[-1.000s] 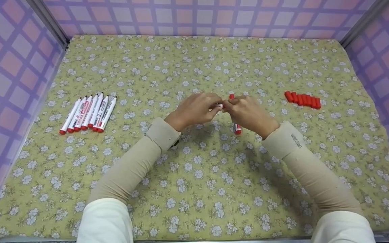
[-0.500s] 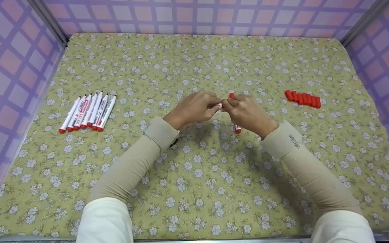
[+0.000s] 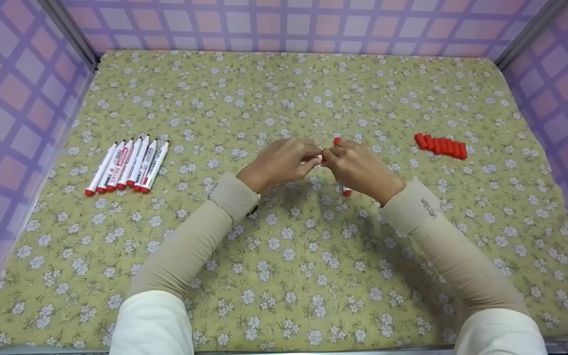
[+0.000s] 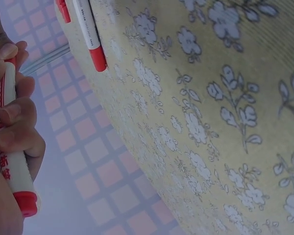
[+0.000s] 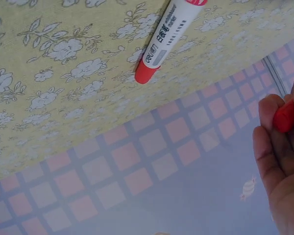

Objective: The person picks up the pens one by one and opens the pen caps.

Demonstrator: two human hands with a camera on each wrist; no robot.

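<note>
Both hands meet mid-cloth: the left hand (image 3: 284, 160) grips a white marker (image 4: 12, 161), the right hand (image 3: 358, 165) pinches its red cap (image 5: 286, 116). Another marker (image 3: 346, 191) lies under the right wrist (mostly hidden).

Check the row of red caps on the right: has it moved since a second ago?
No. The row of red caps lies at the same spot on the flowered cloth; small shifts match camera motion.

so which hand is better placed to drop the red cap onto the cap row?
Right, probably. The right hand already pinches the red cap, and the cap row lies on its side of the cloth. The left hand grips the marker.
</note>
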